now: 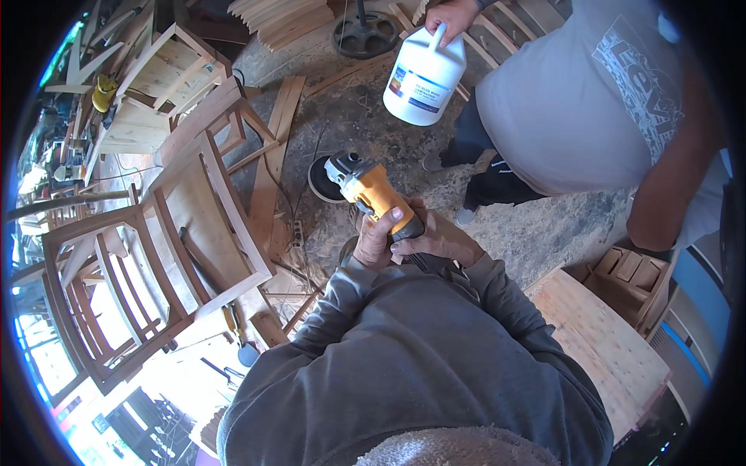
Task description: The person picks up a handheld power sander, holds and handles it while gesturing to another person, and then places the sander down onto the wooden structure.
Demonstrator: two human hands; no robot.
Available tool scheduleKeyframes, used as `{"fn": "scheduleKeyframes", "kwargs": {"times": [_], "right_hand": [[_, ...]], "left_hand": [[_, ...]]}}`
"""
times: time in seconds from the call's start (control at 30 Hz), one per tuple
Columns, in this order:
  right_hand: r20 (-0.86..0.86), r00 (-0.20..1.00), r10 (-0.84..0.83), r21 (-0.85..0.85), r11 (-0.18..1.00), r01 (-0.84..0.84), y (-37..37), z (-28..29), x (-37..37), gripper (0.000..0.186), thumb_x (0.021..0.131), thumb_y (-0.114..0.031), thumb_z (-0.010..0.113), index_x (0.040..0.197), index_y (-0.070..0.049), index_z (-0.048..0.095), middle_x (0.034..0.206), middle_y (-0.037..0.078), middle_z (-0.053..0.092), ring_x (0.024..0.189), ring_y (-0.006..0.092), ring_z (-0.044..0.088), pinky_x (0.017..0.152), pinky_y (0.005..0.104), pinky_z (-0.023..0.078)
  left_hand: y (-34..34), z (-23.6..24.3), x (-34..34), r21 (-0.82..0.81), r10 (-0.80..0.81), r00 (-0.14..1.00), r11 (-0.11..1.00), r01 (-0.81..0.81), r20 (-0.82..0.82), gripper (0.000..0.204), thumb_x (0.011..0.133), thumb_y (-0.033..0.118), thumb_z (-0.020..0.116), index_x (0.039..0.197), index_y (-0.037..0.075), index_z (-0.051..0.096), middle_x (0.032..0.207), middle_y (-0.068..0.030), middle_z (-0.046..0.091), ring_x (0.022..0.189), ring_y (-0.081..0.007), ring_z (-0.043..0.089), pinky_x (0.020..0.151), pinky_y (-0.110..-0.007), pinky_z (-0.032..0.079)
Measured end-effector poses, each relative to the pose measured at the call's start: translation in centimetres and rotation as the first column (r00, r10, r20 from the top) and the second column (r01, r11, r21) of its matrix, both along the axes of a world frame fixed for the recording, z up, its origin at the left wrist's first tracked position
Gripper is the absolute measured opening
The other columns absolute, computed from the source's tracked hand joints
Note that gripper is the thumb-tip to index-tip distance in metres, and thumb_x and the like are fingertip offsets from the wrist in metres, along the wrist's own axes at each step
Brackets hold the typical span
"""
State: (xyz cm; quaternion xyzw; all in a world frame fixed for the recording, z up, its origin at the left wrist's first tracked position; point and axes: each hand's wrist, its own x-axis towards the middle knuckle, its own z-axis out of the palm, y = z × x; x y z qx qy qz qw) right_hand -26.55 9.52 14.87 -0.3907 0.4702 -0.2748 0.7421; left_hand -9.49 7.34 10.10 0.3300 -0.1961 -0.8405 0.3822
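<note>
I hold an orange angle grinder [373, 190] with a silver head and a wide round disc attachment [322, 185] out in front of my body. My left hand [371, 242] is closed on its body, thumb up near the switch. My right hand [439, 237] grips the dark rear end beside it; some of its fingers are hidden behind the tool. Above the grinder, a co-worker's hand [452, 19] holds a white plastic jug [420, 93] with a printed label by its handle.
A co-worker [567, 109] stands close at right. Wooden chair frames [175, 256] and boxes [171, 85] crowd the left. Planks [276, 155] and cords lie on the dusty concrete floor [513, 225]. A plywood board [590, 342] and wooden crate [622, 287] are lower right.
</note>
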Motion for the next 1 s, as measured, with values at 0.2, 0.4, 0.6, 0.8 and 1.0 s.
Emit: {"fn": "scheduleKeyframes", "kwargs": {"times": [0.2,0.4,0.6,0.8,1.0], "right_hand": [[-0.03,0.999,0.028,-0.012,1.0,-0.028,-0.5,0.1,-0.2,0.082,0.074,-0.032,0.085,0.139,-0.001,0.047,0.132,0.015,0.054,0.119,0.0273,0.055,0.103,0.038,0.041],[-0.065,0.997,0.037,-0.041,0.998,-0.04,-0.8,0.2,-0.1,0.086,0.075,-0.037,0.085,0.143,-0.002,0.046,0.132,0.016,0.056,0.117,0.0271,0.057,0.1,0.0376,0.042],[-0.121,0.993,-0.001,-0.128,0.992,-0.015,-0.8,-0.5,0.4,0.077,0.078,-0.042,0.084,0.135,0.0,0.054,0.115,0.014,0.067,0.1,0.0236,0.063,0.089,0.0342,0.046],[-0.234,0.972,0.005,-0.185,0.981,-0.05,-0.5,-1.1,0.4,0.069,0.079,-0.043,0.084,0.126,0.002,0.061,0.106,0.012,0.071,0.09,0.022,0.065,0.082,0.0334,0.048],[-0.26,0.963,0.069,-0.062,0.994,-0.088,-0.7,0.2,-0.4,0.058,0.083,-0.04,0.082,0.119,0.003,0.064,0.1,0.012,0.072,0.085,0.0204,0.066,0.079,0.0318,0.048]], "left_hand": [[-0.3,-0.2,-0.1,0.022,-0.005,1.0,1.0,0.005,-0.003,0.039,0.088,0.022,0.071,0.118,-0.001,0.062,0.113,-0.0182,0.069,0.098,-0.025,0.068,0.088,-0.037,0.055],[-0.9,-0.4,0.1,0.021,-0.011,1.0,1.0,0.011,0.005,0.037,0.088,0.021,0.072,0.116,-0.001,0.063,0.108,-0.018,0.071,0.094,-0.0251,0.069,0.087,-0.037,0.056],[-1.4,-1.1,0.9,-0.04,-0.071,0.997,0.997,0.072,0.017,0.042,0.09,0.029,0.07,0.118,0.0,0.061,0.109,-0.0171,0.069,0.102,-0.0267,0.066,0.094,-0.04,0.052],[-1.3,-2.0,1.1,-0.032,-0.068,0.998,0.997,0.069,0.008,0.042,0.091,0.032,0.069,0.118,0.002,0.06,0.106,-0.0156,0.068,0.108,-0.0281,0.064,0.098,-0.043,0.05],[-1.5,-2.1,1.0,-0.021,-0.082,0.997,0.996,0.082,0.008,0.042,0.091,0.032,0.069,0.118,0.002,0.059,0.105,-0.0152,0.068,0.11,-0.0283,0.064,0.098,-0.044,0.05]]}}
